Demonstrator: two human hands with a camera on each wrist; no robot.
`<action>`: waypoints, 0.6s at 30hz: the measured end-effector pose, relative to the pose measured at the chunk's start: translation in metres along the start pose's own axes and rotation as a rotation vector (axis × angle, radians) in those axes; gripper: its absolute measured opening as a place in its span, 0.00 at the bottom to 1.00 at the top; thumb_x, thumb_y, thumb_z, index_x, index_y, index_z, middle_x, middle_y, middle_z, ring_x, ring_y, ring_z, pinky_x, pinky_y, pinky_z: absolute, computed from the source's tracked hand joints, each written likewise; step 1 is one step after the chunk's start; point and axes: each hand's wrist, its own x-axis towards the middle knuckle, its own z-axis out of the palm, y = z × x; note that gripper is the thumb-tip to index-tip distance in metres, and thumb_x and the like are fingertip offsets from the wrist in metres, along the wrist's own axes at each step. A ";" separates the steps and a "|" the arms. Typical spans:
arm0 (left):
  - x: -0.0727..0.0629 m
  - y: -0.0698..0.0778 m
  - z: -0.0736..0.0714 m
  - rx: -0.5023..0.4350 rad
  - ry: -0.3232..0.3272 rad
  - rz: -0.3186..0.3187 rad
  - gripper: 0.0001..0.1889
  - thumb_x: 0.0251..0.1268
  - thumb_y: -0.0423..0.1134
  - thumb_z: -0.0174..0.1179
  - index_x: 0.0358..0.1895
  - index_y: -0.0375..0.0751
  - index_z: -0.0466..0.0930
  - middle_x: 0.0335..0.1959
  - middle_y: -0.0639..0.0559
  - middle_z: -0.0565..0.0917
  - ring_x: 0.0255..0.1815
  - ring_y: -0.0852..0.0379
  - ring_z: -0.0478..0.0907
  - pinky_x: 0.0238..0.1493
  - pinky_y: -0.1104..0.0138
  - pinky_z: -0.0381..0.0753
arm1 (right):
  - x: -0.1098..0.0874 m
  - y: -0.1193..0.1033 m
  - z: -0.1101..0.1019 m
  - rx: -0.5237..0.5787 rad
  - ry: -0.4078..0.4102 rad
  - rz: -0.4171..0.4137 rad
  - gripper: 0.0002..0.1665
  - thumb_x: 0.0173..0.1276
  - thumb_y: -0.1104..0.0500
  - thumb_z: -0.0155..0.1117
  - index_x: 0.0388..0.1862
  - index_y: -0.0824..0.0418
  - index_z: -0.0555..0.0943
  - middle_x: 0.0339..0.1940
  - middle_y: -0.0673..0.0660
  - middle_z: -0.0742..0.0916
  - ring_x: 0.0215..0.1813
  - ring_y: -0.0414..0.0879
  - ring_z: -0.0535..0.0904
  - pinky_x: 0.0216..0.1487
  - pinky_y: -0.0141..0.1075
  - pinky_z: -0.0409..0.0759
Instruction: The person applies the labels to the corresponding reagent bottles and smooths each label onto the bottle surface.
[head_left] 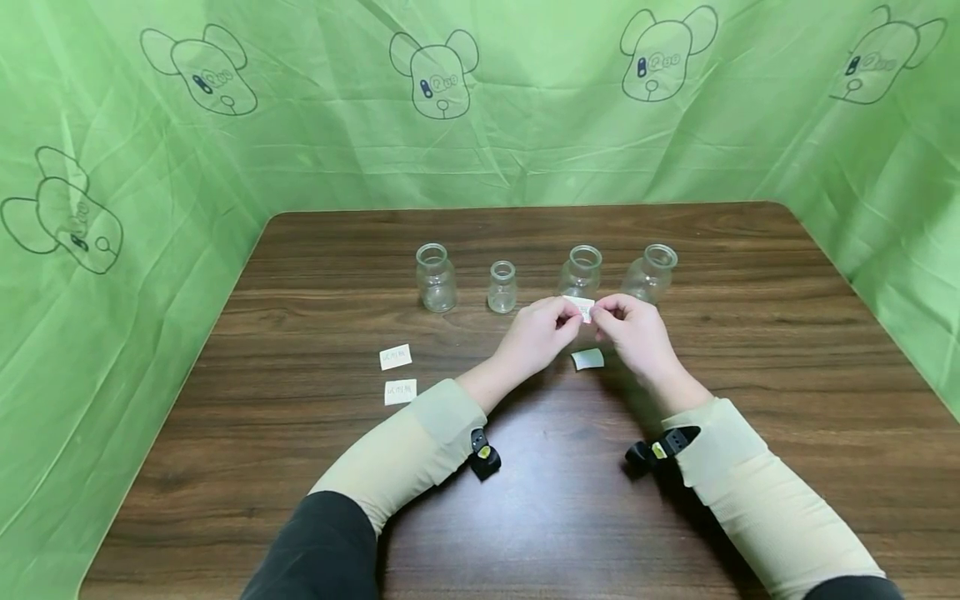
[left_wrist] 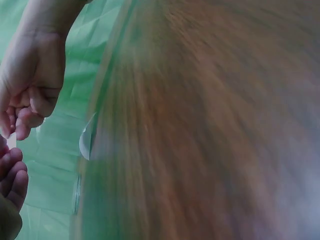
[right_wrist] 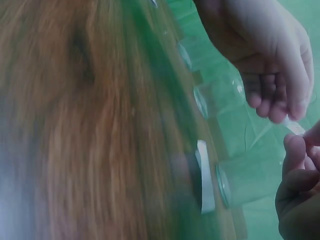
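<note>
A small white paper label with writing and a reddish edge is held up between both hands. My left hand pinches its left side with thumb and finger. The opposite side is pinched by my right hand. Just behind the label stands a clear glass jar, its lower part hidden by paper and fingers. Below the hands, a curled blank paper slip lies on the table; it also shows as a bent white strip in the right wrist view.
Another glass jar stands behind the right hand. To the left are a small glass jar and a larger glass jar. Two written labels, an upper label and a lower label, lie on the wooden table.
</note>
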 end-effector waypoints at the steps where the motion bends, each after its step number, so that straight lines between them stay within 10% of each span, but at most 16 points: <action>1: 0.001 -0.001 0.001 -0.006 0.002 -0.019 0.04 0.63 0.35 0.56 0.34 0.42 0.80 0.29 0.55 0.80 0.32 0.61 0.74 0.36 0.75 0.71 | 0.001 0.001 -0.001 -0.010 0.006 -0.004 0.13 0.66 0.61 0.58 0.38 0.73 0.78 0.23 0.55 0.81 0.23 0.40 0.77 0.27 0.27 0.75; 10: 0.013 -0.007 0.017 -0.184 0.027 -0.261 0.05 0.60 0.40 0.60 0.37 0.44 0.82 0.31 0.58 0.84 0.31 0.68 0.77 0.36 0.79 0.71 | 0.000 0.023 -0.030 -0.156 0.041 -0.070 0.13 0.67 0.58 0.58 0.36 0.69 0.79 0.23 0.59 0.82 0.24 0.39 0.74 0.25 0.26 0.70; 18: 0.022 0.006 0.039 -0.245 -0.069 -0.296 0.08 0.60 0.39 0.61 0.41 0.42 0.82 0.34 0.56 0.85 0.33 0.71 0.77 0.36 0.81 0.70 | 0.002 0.042 -0.055 -0.189 0.035 -0.138 0.09 0.66 0.61 0.61 0.37 0.69 0.79 0.21 0.46 0.81 0.24 0.34 0.75 0.26 0.25 0.71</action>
